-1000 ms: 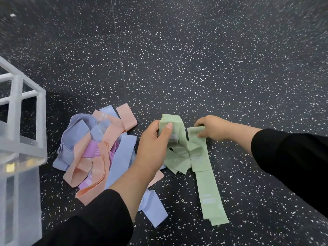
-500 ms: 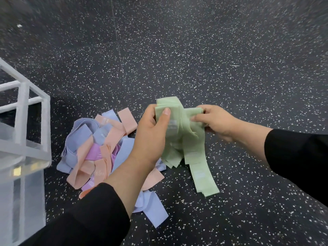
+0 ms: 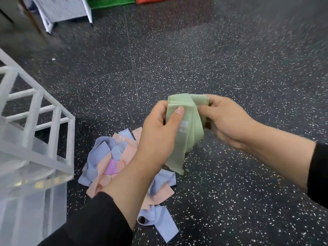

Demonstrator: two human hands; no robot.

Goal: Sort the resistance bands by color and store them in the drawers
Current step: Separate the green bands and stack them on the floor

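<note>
Head view: hands (image 3: 191, 125) hide part of green bands (image 3: 188, 135).

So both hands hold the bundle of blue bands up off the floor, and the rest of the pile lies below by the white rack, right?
Not quite: the bundle is green, not blue. The head view shows the left hand and right hand gripping the green bands above the floor. The blue ones lie in the mixed pile below, beside the white rack.
</note>
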